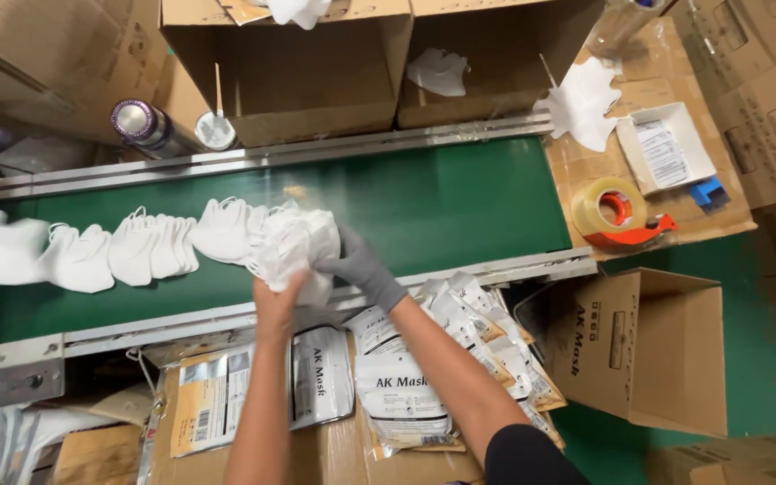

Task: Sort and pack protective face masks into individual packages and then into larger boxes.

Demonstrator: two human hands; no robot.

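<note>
While I look down from the head camera, I see both hands meet on a bundle of white masks (294,250) a little to 9 o'clock of the picture's middle, on the near edge of the green conveyor belt (460,202). The left hand (277,304) is bare and its fingers are closed on the bundle from the 6 o'clock side. The right hand (361,265) wears a grey glove and is clamped on the same bundle from the 3 o'clock side. A row of loose white masks (136,250) lies on the belt toward 9 o'clock, touching the bundle. Under the forearms, at 6 o'clock, printed mask pouches (401,386) lie spread on cardboard. At 3 o'clock stands a tape roll in a red dispenser (617,214), and below it, toward 4 o'clock, an open brown carton (648,350). Two bigger open cartons (316,81) stand behind the belt at 12 o'clock, and a metal bottle (145,126) lies at 10 o'clock.
</note>
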